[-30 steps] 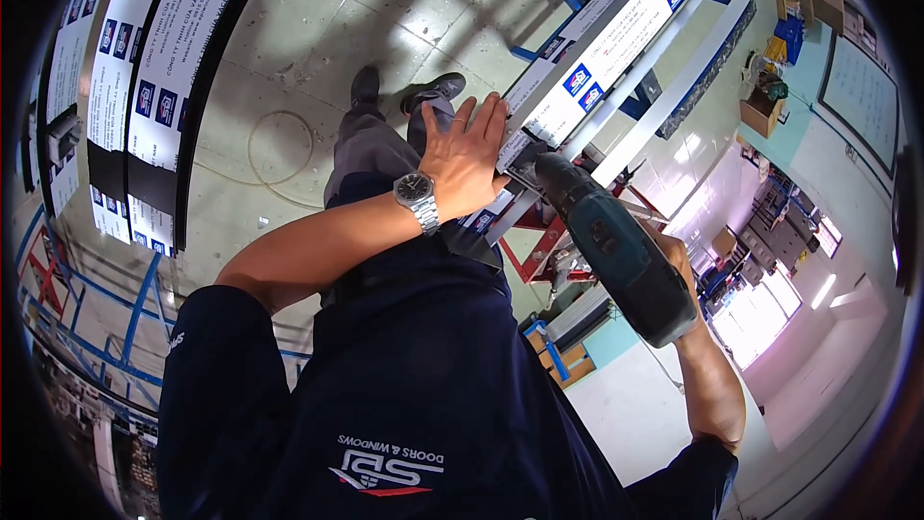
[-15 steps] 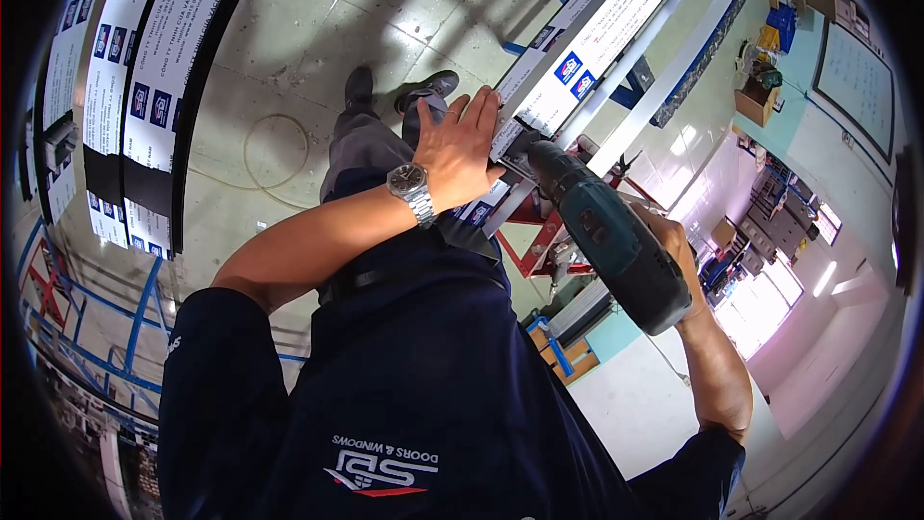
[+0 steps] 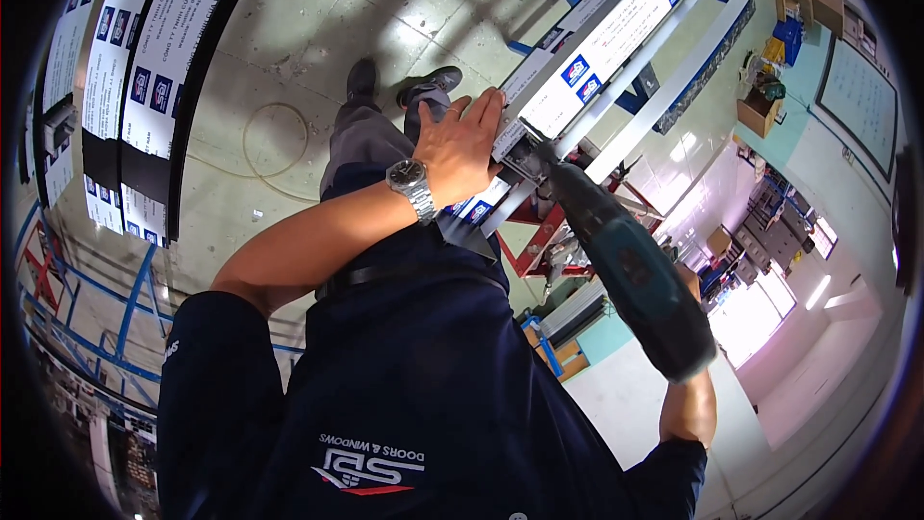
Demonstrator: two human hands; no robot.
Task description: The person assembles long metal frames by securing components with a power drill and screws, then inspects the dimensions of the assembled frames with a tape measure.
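1. Gripping the drill [image 3: 643, 279] with the right hand [image 3: 688, 279], largely hidden, and pointing it at the near end of the profile [image 3: 616, 36].
2. Resting the left hand [image 3: 458, 151] open, loosely spread, against the profile's left side.
3. Seemingly working mid-step at that end; not revealing finished or remaining spots.
4. Finding tight room by a pale bar [image 3: 676, 79] right of the profile, wider floor [image 3: 337, 14] to its left.

From my remote view I see a navy short-sleeved shirt [image 3: 414, 356] — white-and-red chest emblem [image 3: 371, 469] — silver metal-link wristwatch [image 3: 408, 176], grey trousers [image 3: 371, 140].
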